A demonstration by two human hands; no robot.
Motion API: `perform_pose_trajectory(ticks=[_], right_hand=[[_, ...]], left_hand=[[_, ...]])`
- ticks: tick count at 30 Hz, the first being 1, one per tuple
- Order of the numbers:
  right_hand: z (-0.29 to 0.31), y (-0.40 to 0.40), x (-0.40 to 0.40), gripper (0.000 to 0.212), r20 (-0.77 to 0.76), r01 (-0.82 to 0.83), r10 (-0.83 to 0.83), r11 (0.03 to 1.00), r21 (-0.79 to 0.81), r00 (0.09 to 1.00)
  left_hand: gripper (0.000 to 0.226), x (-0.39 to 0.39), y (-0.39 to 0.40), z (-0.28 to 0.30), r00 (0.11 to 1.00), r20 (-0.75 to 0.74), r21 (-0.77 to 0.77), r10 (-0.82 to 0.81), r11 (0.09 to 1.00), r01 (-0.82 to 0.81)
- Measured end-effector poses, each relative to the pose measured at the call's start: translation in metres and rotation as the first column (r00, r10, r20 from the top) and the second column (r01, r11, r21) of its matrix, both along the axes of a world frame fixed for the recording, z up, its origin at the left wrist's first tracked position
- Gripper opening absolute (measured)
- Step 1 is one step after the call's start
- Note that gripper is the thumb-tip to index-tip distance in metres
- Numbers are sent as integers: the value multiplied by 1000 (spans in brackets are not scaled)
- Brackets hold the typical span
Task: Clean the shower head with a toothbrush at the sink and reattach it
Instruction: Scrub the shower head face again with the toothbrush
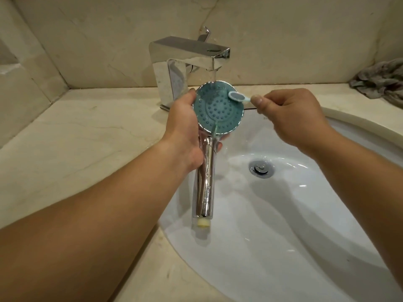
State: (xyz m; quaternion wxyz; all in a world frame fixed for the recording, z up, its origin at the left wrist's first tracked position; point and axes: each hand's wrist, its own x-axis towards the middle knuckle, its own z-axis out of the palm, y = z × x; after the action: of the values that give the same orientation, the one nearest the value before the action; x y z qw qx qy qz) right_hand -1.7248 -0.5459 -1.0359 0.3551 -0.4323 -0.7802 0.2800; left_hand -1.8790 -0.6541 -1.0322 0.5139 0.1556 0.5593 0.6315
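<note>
Glossy oval sink (283, 225), left hand (183, 131) gripping chrome shower head (218, 110), right hand (290, 114) pinching toothbrush (238, 97)

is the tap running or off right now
Running: a stream of water falls from the faucet spout onto the shower head face and trickles off its lower edge.

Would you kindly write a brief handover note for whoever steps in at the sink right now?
Left hand: grips the shower head where face meets chrome handle, teal nozzle face up under the running faucet.
Right hand: pinches the toothbrush, its head on the upper right of the nozzle face.
Position: all held over the left rim of the white basin; water runs off the face into it.
Done: shower head detached, scrubbing under way.
Left: finish brushing, rinse, shut the faucet, reattach the shower head.
</note>
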Motion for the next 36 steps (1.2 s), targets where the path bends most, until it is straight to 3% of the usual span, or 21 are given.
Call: perform_pose_trajectory(ticks=[2, 5, 10, 14, 18, 21, 25, 29, 32, 36], right_hand=[[1, -1, 6, 34, 29, -78, 81, 994, -75, 996], [0, -7, 5, 28, 119, -182, 189, 981, -67, 975], [2, 2, 11, 27, 55, -124, 124, 992, -6, 991], [-5, -13, 1, 26, 169, -258, 253, 966, 9, 953], [-3, -2, 4, 24, 52, -164, 164, 986, 2, 985], [-7, -10, 0, 23, 124, -242, 240, 970, 6, 963], [-6, -4, -1, 25, 21, -160, 161, 987, -36, 987], [-9, -10, -2, 24, 39, -234, 237, 969, -80, 971], [-10, -1, -2, 31, -77, -118, 112, 989, -84, 991], [-11, -7, -6, 29, -27, -184, 182, 977, -112, 983]], left_hand=[[59, -2, 0, 0, 1000, 7, 4, 23, 1000, -23], [59, -3, 0, 0, 999, 17, 22, 44, 999, -45], [58, -4, -1, 1, 997, 2, 17, 71, 997, -71], [61, -2, -1, 2, 997, 26, 29, 79, 996, -79], [60, -3, -2, 1, 993, 58, 40, 103, 994, -105], [61, -1, -1, 0, 992, 55, 41, 113, 992, -115], [58, -2, -2, 1, 988, 72, 48, 133, 989, -137], [59, -1, -1, 0, 989, 61, 32, 135, 990, -137], [58, -1, -2, 1, 989, 65, 42, 131, 990, -134], [58, 0, -2, 1, 990, 44, 31, 135, 990, -137]])
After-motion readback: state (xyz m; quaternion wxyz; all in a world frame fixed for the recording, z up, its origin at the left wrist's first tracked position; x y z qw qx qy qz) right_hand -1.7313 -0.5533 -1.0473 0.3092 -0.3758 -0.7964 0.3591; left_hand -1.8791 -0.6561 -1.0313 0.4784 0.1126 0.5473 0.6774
